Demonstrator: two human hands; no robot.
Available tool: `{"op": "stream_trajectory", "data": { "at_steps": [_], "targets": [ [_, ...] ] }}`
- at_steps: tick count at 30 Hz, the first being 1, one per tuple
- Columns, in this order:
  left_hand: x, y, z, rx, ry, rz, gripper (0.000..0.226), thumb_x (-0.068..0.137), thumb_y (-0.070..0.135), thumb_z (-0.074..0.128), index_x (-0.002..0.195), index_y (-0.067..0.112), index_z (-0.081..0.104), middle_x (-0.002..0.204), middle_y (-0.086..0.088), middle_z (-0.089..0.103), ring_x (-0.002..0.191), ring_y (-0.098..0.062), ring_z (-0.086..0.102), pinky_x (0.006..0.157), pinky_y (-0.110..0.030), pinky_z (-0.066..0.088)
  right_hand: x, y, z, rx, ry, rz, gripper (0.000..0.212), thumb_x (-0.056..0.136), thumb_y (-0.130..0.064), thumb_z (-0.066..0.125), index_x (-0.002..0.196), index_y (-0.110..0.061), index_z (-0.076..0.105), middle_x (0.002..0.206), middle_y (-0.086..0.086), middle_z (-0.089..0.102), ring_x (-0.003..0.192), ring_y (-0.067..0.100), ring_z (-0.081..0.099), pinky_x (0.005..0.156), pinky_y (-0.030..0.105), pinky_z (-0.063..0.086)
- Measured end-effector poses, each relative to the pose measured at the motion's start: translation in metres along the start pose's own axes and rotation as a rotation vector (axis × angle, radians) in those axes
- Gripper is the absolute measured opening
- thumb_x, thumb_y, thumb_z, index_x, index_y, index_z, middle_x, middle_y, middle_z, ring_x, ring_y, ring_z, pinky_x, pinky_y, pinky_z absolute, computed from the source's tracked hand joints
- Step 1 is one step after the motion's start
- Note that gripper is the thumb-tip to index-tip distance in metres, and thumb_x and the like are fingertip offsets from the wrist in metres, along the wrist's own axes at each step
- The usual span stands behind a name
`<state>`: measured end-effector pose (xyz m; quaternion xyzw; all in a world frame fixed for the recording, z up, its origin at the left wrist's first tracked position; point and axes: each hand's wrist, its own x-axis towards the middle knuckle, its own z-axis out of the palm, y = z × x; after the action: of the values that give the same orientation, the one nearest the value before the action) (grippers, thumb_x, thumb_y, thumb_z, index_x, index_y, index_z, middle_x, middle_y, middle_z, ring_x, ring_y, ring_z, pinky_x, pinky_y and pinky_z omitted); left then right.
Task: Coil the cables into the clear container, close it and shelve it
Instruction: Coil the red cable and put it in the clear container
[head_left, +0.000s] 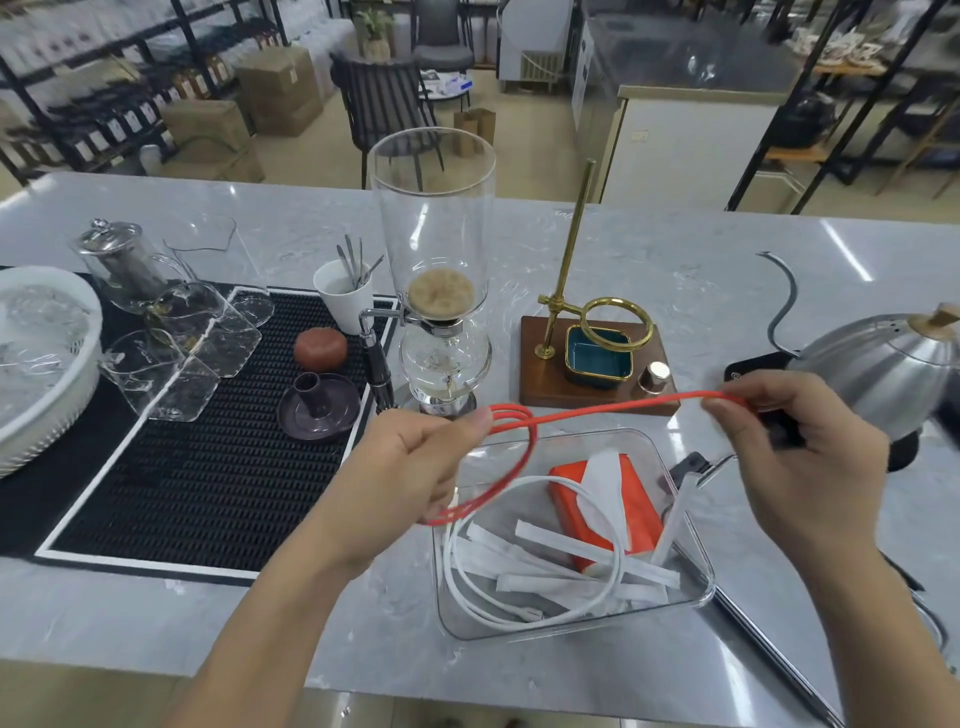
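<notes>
A red cable (597, 410) stretches between both hands above the counter. My left hand (410, 467) grips a few loops of it, which hang down to the container's left rim. My right hand (800, 457) pinches the cable's other end. Below them stands the clear container (698, 566), open, with a coiled white cable (540, 608), an orange tissue pack (639, 504) and several white paper strips inside. A clear flat lid (769, 639) lies on the counter to the right of the container.
A glass siphon coffee maker (436, 270) stands just behind my left hand. A wooden stand with a brass ring (597, 358) and a steel gooseneck kettle (883, 374) sit behind my right hand. A black mat (208, 467) with glassware covers the left.
</notes>
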<state>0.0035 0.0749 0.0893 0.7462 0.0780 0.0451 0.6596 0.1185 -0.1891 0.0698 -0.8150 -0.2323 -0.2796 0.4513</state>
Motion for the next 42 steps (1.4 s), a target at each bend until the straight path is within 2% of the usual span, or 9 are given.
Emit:
{"op": "stream_trajectory", "data": {
  "at_steps": [3, 9, 13, 15, 25, 31, 35, 38, 42],
  "targets": [
    [0.001, -0.002, -0.001, -0.329, -0.042, -0.154, 0.051, 0.085, 0.038, 0.056, 0.046, 0.019, 0.030, 0.042, 0.003, 0.018, 0.038, -0.013, 0.020, 0.041, -0.023, 0.019, -0.003, 0.005, -0.001, -0.013, 0.037, 0.065, 0.010, 0.087, -0.018, 0.069, 0.094, -0.010, 0.067, 0.077, 0.002, 0.062, 0.070, 0.003, 0.053, 0.066, 0.013, 0.044],
    [0.002, -0.003, 0.001, -0.812, -0.115, -0.312, 0.039, 0.092, 0.033, 0.047, 0.058, 0.015, 0.044, 0.042, 0.007, 0.020, 0.029, -0.004, 0.019, 0.034, -0.020, 0.011, -0.009, 0.008, 0.003, -0.173, -0.043, 0.104, 0.010, 0.087, -0.004, 0.070, 0.097, -0.008, 0.071, 0.080, 0.003, 0.063, 0.071, 0.006, 0.053, 0.066, 0.006, 0.041],
    [0.004, -0.001, 0.002, -1.021, -0.163, -0.327, 0.034, 0.094, 0.030, 0.041, 0.065, 0.014, 0.049, 0.043, 0.008, 0.021, 0.034, -0.006, 0.010, 0.033, -0.019, 0.010, -0.014, 0.012, 0.007, -0.283, -0.273, 0.088, 0.018, 0.084, 0.000, 0.070, 0.097, -0.012, 0.074, 0.088, 0.001, 0.064, 0.073, 0.017, 0.057, 0.067, 0.033, 0.052],
    [0.005, 0.000, 0.003, -1.068, -0.164, -0.317, 0.031, 0.093, 0.027, 0.039, 0.068, 0.013, 0.050, 0.046, 0.008, 0.016, 0.036, -0.006, 0.010, 0.035, -0.019, 0.010, -0.017, 0.011, 0.008, -0.315, -0.379, 0.090, 0.020, 0.084, -0.001, 0.070, 0.099, -0.015, 0.074, 0.091, -0.002, 0.065, 0.075, 0.018, 0.059, 0.066, 0.033, 0.050],
    [0.006, -0.006, 0.013, -1.052, -0.115, -0.291, 0.032, 0.100, 0.031, 0.038, 0.080, 0.012, 0.053, 0.051, 0.006, 0.029, 0.036, -0.003, 0.027, 0.037, -0.017, 0.017, -0.027, -0.020, 0.005, -0.257, -0.876, -0.044, 0.014, 0.088, -0.025, 0.064, 0.096, -0.031, 0.073, 0.089, -0.016, 0.067, 0.080, 0.008, 0.064, 0.069, 0.034, 0.055],
    [0.004, -0.006, 0.029, -0.856, -0.075, -0.263, 0.030, 0.097, 0.032, 0.044, 0.082, 0.009, 0.056, 0.056, 0.003, 0.029, 0.042, -0.004, 0.027, 0.039, -0.016, 0.018, -0.035, -0.053, 0.008, -0.107, -1.116, -0.049, 0.024, 0.089, -0.041, 0.052, 0.102, -0.033, 0.071, 0.094, -0.020, 0.067, 0.078, -0.004, 0.055, 0.069, 0.011, 0.040],
    [0.001, -0.008, 0.038, -0.752, -0.108, -0.266, 0.031, 0.096, 0.033, 0.045, 0.085, 0.007, 0.057, 0.059, 0.001, 0.033, 0.045, -0.007, 0.030, 0.040, -0.016, 0.023, -0.032, -0.075, 0.010, 0.047, -1.200, -0.092, 0.019, 0.093, -0.037, 0.057, 0.097, -0.026, 0.071, 0.085, -0.010, 0.070, 0.069, -0.002, 0.054, 0.060, 0.012, 0.038],
    [-0.003, -0.010, 0.044, -0.620, -0.138, -0.254, 0.033, 0.097, 0.036, 0.044, 0.088, 0.007, 0.058, 0.062, -0.002, 0.042, 0.050, -0.012, 0.039, 0.044, -0.020, 0.035, -0.030, -0.083, 0.010, 0.189, -1.195, -0.010, 0.019, 0.092, -0.040, 0.061, 0.095, -0.024, 0.072, 0.077, -0.002, 0.070, 0.067, 0.012, 0.060, 0.061, 0.027, 0.048],
    [-0.007, -0.012, 0.050, -0.455, -0.140, -0.237, 0.037, 0.097, 0.038, 0.041, 0.086, 0.010, 0.062, 0.070, -0.002, 0.056, 0.060, -0.012, 0.055, 0.058, -0.026, 0.043, -0.032, -0.084, 0.013, 0.455, -1.097, 0.208, 0.004, 0.086, -0.022, 0.075, 0.086, -0.021, 0.071, 0.073, -0.013, 0.068, 0.064, 0.005, 0.064, 0.066, 0.025, 0.054]
  ]
}}
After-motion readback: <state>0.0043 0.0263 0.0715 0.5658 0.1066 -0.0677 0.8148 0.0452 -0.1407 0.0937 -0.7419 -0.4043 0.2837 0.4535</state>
